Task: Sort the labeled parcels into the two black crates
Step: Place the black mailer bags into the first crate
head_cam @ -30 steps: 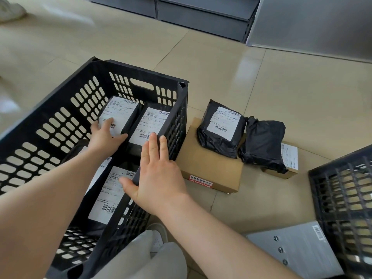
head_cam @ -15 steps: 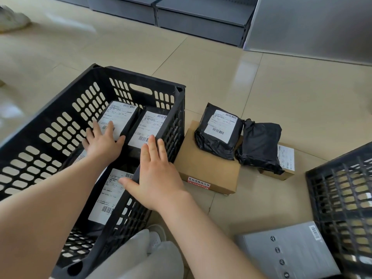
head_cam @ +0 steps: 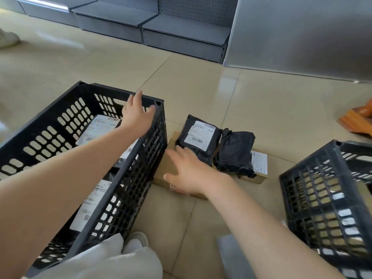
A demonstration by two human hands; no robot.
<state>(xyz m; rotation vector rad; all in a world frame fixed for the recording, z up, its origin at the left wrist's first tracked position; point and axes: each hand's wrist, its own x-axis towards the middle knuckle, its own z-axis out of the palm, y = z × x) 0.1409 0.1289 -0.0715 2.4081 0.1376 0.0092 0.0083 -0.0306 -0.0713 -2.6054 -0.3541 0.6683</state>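
Note:
The left black crate (head_cam: 141, 178) holds several black parcels with white labels (head_cam: 98, 127). My left hand (head_cam: 136, 115) hovers open above the crate's far right corner, holding nothing. My right hand (head_cam: 189, 174) lies open and flat on a brown cardboard box (head_cam: 171, 150) on the floor. On that box rests a black bagged parcel with a white label (head_cam: 201, 137). Beside it a second black bag (head_cam: 235, 152) sits on a smaller labeled box (head_cam: 259, 164). The right black crate (head_cam: 322, 194) stands at the right edge.
A grey flat parcel (head_cam: 231, 256) lies on the tiled floor near my right forearm. Grey metal shelving (head_cam: 181, 33) lines the back wall. An orange object (head_cam: 358, 117) sits at the far right. My light trouser knee (head_cam: 112, 260) and shoe are at the bottom.
Both hands left the left crate's parcels. My left hand rose toward the crate's far right corner; my right hand moved right onto the brown box. The camera tilted up and right.

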